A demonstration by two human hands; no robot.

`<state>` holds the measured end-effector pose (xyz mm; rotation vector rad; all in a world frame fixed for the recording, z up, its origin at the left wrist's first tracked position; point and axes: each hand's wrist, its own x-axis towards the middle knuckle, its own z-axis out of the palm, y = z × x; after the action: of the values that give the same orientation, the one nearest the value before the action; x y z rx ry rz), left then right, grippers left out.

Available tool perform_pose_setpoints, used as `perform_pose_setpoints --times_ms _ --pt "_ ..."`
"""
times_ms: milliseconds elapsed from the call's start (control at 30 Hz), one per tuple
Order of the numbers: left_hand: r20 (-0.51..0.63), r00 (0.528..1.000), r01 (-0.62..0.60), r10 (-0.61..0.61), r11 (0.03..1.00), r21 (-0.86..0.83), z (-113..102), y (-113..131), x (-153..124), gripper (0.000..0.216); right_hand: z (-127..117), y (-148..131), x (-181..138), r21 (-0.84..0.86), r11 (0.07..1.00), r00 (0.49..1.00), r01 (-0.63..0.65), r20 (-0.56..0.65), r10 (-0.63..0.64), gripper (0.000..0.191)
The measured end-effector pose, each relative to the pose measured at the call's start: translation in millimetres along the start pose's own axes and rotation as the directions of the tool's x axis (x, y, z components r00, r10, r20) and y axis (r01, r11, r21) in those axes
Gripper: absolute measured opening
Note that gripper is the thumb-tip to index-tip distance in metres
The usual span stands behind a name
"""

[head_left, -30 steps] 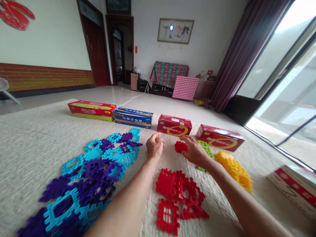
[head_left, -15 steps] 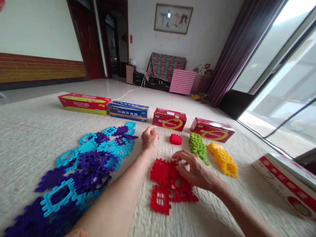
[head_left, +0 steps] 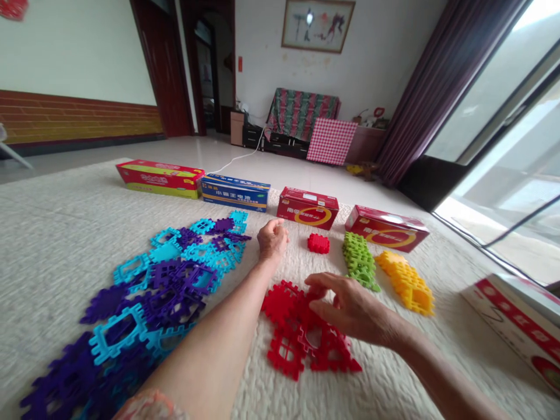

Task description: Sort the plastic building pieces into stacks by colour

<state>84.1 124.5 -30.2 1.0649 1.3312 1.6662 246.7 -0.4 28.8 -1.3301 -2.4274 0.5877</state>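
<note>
The red tiles (head_left: 283,306) lie heaped on the carpet (head_left: 65,245). The right hand (head_left: 350,309) rests on them half-curled; whether it grips one is unclear. The left hand (head_left: 272,239) is fisted, empty as far as shows, near a small red stack (head_left: 318,243).

Only one view is given, taken from the head and aimed forward and down. The rug (head_left: 56,233) is seen from close above, the left hand (head_left: 272,240) and right hand (head_left: 350,306) are framed near the centre, and the far wall (head_left: 259,58) is caught beyond.
</note>
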Motion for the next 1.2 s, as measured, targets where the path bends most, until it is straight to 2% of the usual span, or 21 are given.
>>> perform_pose_setpoints --times_ms 167,300,500,667,733,800,900,967,1033,1100,1200 --pt "-0.005 1.000 -0.019 0.019 1.000 0.009 0.8 -2.4 1.9 0.030 4.3 -6.1 5.5 0.031 0.994 0.988 0.102 -0.122 -0.098 0.024" --pt "-0.016 1.000 -0.001 0.001 1.000 -0.025 0.5 -2.5 1.4 0.029 18.5 -27.6 4.6 -0.023 0.985 0.977 0.169 -0.126 -0.171 0.022" --pt "-0.054 0.998 0.037 -0.043 0.992 -0.123 -0.5 -2.6 3.0 0.034 45.2 -48.4 5.9 -0.191 0.978 0.986 0.080 -0.129 -0.105 0.025" --pt "-0.051 0.997 0.050 -0.059 0.985 -0.167 -2.0 -2.1 3.7 0.034 37.9 -47.8 3.9 -0.042 0.997 0.993 0.065 -0.099 -0.069 0.023" --pt "-0.050 0.996 0.064 -0.073 0.985 -0.160 -1.9 -1.4 3.8 0.034 26.9 -40.8 1.7 0.026 0.996 0.992 0.088 -0.096 -0.085 0.023" --pt "-0.050 0.994 0.085 -0.094 0.984 -0.155 -1.3 -0.8 4.2 0.033 14.4 -26.8 2.5 0.032 0.993 0.984 0.112 -0.146 -0.106 0.026" --pt "-0.047 0.993 0.100 -0.108 0.984 -0.147 -0.4 -0.6 4.8 0.032 -3.9 6.7 15.3 -0.115 0.987 0.935 0.113 -0.324 -0.145 0.033" --pt "-0.043 0.995 0.085 -0.092 0.987 -0.139 -0.2 -1.0 4.9 0.031 -14.2 31.9 31.0 -0.265 0.961 0.909 0.072 -0.380 -0.173 0.034" --pt "-0.039 0.996 0.073 -0.079 0.989 -0.128 -0.2 -1.7 4.8 0.031 -21.6 53.8 48.3 -0.375 0.927 0.910 -0.020 -0.391 -0.139 0.039" --pt "-0.041 0.996 0.071 -0.076 0.991 -0.117 -0.3 -2.6 5.0 0.031 -24.6 69.4 63.3 -0.471 0.879 0.930 -0.075 -0.351 -0.109 0.041" --pt "-0.040 0.996 0.071 -0.076 0.991 -0.110 0.1 -4.5 6.2 0.031 -21.9 81.3 76.6 -0.548 0.830 0.948 -0.104 -0.306 -0.083 0.044"
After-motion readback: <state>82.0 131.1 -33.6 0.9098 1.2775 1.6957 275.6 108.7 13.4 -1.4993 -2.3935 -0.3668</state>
